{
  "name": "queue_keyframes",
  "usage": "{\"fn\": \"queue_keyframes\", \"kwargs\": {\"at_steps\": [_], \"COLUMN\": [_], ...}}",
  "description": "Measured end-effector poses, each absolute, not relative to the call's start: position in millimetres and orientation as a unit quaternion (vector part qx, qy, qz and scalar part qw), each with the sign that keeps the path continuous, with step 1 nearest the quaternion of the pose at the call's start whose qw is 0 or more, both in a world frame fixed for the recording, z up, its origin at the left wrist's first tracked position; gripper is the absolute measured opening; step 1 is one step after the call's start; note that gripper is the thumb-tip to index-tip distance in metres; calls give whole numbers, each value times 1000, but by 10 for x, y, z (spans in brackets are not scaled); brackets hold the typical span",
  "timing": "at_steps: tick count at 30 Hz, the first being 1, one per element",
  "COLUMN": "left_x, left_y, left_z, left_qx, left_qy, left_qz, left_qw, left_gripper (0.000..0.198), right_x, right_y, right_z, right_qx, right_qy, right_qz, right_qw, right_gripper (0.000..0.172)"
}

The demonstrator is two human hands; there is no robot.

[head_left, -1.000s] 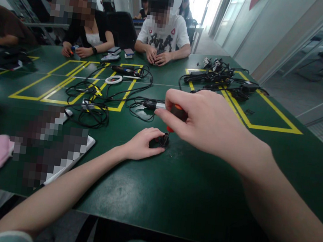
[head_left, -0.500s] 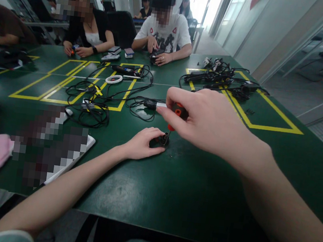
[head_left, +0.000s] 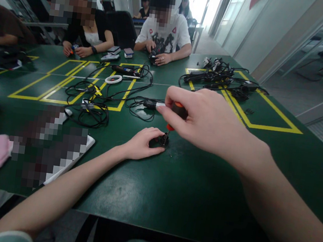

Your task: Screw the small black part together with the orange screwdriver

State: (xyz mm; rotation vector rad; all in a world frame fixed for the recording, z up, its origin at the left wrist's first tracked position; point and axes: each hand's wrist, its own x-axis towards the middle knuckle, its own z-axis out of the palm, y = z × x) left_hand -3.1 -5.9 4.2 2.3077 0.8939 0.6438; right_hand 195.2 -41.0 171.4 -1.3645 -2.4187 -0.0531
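Note:
My right hand (head_left: 200, 116) is closed around the orange and dark handle of a screwdriver (head_left: 179, 110), whose thin shaft points down. The tip meets a small dark round part (head_left: 164, 140) on the green table (head_left: 129, 187). Thumb and fingers of my left hand (head_left: 143, 144) pinch that part from its left side and keep it against the tabletop. Its exact kind cannot be made out, since my fingers cover some of it.
Black cables (head_left: 89, 104) lie coiled beyond my left hand, beside a white ring (head_left: 113, 79). A larger heap of cables and adapters (head_left: 217, 75) is at the back right, near small dark pieces (head_left: 249, 111). Blurred-out devices (head_left: 68, 160) lie left. Co-workers (head_left: 166, 35) sit opposite.
My hands stay in nearly the same place. The screwdriver handle has turned slightly in my right hand. Across the table, the co-worker in white has shifted the dark object in their hands.

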Motion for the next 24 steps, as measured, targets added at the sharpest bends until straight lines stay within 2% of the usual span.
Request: {"fn": "queue_keyframes", "kwargs": {"at_steps": [7,11,19,24], "left_x": [-32,-34,-37,-35], "left_y": [-62,-61,-59,-53], "left_z": [20,45,14,29], "left_qx": [859,865,859,863], "left_qy": [339,334,342,333], "left_qz": [246,240,247,242], "left_qw": [294,288,288,293], "left_gripper": [37,37,38,38], "right_x": [1952,1957,1956,1959], "right_y": [-415,-408,-409,-412], "right_z": [1723,1709,1692,1700], "right_qx": [-475,-472,-466,-478], "right_qy": [-861,-860,-861,-857], "right_qz": [-9,-27,-22,-41], "right_qw": [183,190,202,190], "right_gripper": [17,28,20,31]}}
